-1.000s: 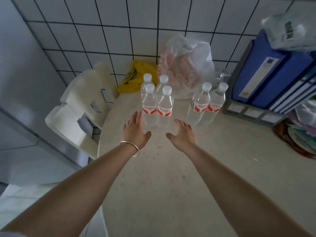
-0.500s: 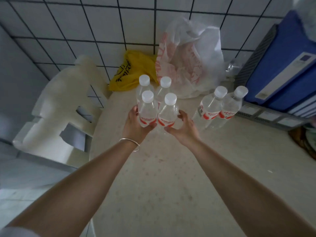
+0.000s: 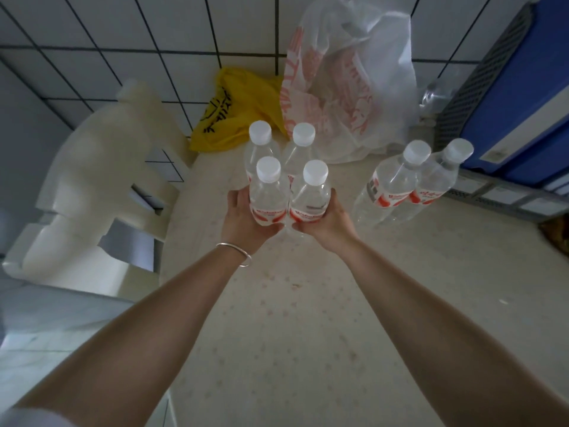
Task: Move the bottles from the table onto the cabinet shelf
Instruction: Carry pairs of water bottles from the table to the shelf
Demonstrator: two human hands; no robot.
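Where half a second ago our hands were only arriving at the front pair, they now wrap them: our left hand (image 3: 246, 218) curls its fingers and thumb around the near left clear plastic water bottle with a white cap and red label (image 3: 267, 195), and our right hand (image 3: 328, 221) grips the near right bottle of the same kind (image 3: 311, 197). One second ago both hands were open on the way in, short of the bottles. We see both held bottles upright, long axes vertical, caps pointing up toward us, touching each other side by side over the far left part of the pale speckled table (image 3: 308, 334); we cannot tell whether their bases have left the surface.

Just behind them stand two more bottles, the rear left bottle (image 3: 260, 143) and the rear right bottle (image 3: 303, 143), also upright and pressed close. Off to the right, apart from this cluster, a pair of identical bottles (image 3: 412, 177) stands together, appearing to lean right in this wide view.

A thin silver bracelet (image 3: 235, 254) circles our left wrist. Behind the bottles, against the white tiled wall (image 3: 138, 41), lie a yellow plastic bag (image 3: 237, 109) and a white plastic bag with red print (image 3: 348, 87). Blue binders in a grey rack (image 3: 508, 97) stand on the right, and a cream plastic chair (image 3: 101, 186) sits left of the table.
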